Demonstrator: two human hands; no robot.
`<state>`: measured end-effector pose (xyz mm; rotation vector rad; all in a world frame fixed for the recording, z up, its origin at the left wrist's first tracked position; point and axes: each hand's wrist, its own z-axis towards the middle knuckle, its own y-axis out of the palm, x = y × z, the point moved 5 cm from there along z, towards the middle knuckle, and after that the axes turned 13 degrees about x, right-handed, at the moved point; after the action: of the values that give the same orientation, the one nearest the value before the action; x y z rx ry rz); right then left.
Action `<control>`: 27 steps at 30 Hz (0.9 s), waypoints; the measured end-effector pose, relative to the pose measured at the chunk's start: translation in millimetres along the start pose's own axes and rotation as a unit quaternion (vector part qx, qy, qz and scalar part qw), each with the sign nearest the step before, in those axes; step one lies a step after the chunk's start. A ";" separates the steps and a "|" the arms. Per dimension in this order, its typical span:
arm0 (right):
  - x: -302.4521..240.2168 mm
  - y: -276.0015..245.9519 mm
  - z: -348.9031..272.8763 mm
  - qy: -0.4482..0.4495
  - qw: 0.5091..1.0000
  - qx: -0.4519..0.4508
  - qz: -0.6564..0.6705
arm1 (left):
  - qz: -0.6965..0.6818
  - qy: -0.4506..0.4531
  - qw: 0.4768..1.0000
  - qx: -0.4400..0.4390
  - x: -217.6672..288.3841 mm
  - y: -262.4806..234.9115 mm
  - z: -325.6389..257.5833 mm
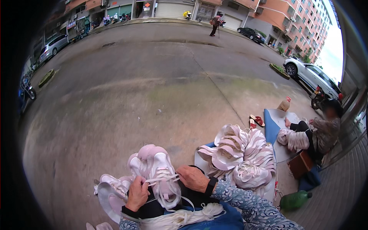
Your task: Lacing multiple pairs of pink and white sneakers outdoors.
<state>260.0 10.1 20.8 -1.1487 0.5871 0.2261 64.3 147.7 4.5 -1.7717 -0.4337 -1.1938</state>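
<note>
Pinching a white lace (163, 178) between thumb and fingertips of the left hand (137, 194), at eight o'clock from the pink-and-white shoe (165, 188). Pinching the lace on the opposite side with the right hand (193, 178), at three o'clock from that same shoe, back of the hand upward, fingers bent inward. Holding the lace across the front of the shoe, between the two hands. Resting the shoe at the lap, low in the view, toward six o'clock. Cannot tell whether touching the shoe itself with the right fingertips.

From the shoe outward: at five o'clock, across the lap, a bundle of cream laces (184, 219) on blue cloth (226, 219). At eleven o'clock, just beside, more shoes (135, 164); at nearly nine, beyond the left hand, another pale shoe (115, 184). Between two and three o'clock, a large heap of pink-and-white shoes (249, 165). At two, past the heap, red sandals (257, 120). Just past three, a green bottle (293, 201) on its side; at three, a brown box (300, 165). Farther, between two and three, a seated person (326, 132) near more stacked shoe parts (296, 140). At half past twelve, far across the pavement, a walker (215, 26).
</note>
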 end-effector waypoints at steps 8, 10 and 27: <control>-2.9 -6.0 -2.9 -0.001 0.999 0.036 0.006 | -0.041 0.043 0.998 0.007 4.4 4.0 -7.6; -4.0 -8.4 -3.1 -0.006 0.999 0.044 0.014 | -0.034 0.060 0.996 0.061 7.3 -0.8 -11.4; -60.6 2.7 -45.3 0.110 0.958 -0.161 0.209 | -0.095 -0.041 0.987 -0.121 16.6 37.3 -80.2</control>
<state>194.1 -22.1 38.9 -1.3646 1.0185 0.5793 55.2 58.3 8.5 -2.0295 -0.5328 -1.3563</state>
